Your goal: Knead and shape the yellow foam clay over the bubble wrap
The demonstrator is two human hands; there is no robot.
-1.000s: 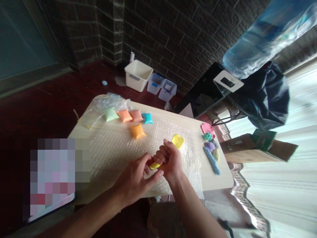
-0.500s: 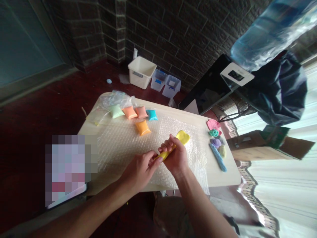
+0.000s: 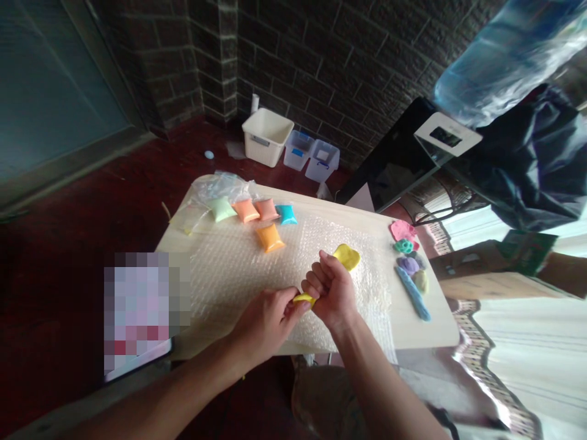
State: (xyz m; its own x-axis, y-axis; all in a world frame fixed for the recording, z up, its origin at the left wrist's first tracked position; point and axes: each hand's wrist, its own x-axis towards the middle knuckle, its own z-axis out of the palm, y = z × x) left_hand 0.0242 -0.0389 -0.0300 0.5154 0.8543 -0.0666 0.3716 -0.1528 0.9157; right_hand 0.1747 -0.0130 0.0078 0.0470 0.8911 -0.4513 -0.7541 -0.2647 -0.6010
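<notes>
A strip of yellow modelling clay (image 3: 347, 257) runs through my right hand (image 3: 334, 290), whose fingers are wrapped round its middle. Its wider, flattened end sticks out beyond the thumb side, over the bubble wrap (image 3: 257, 275). At the other end, my left hand (image 3: 270, 318) pinches the clay between thumb and fingers, close against the right fist. The part inside the right fist is hidden. Both hands are above the bubble wrap near the table's front edge.
Packets of clay, including an orange packet (image 3: 269, 238) and a teal packet (image 3: 287, 214), lie toward the back. Shaped pieces, among them a blue roll (image 3: 413, 293) and a pink piece (image 3: 403, 231), lie at the right. A blurred-out screen (image 3: 137, 311) is at the left.
The right fist has closed further over the yellow clay, and less of the strip shows between the two hands. The whole view has shifted slightly.
</notes>
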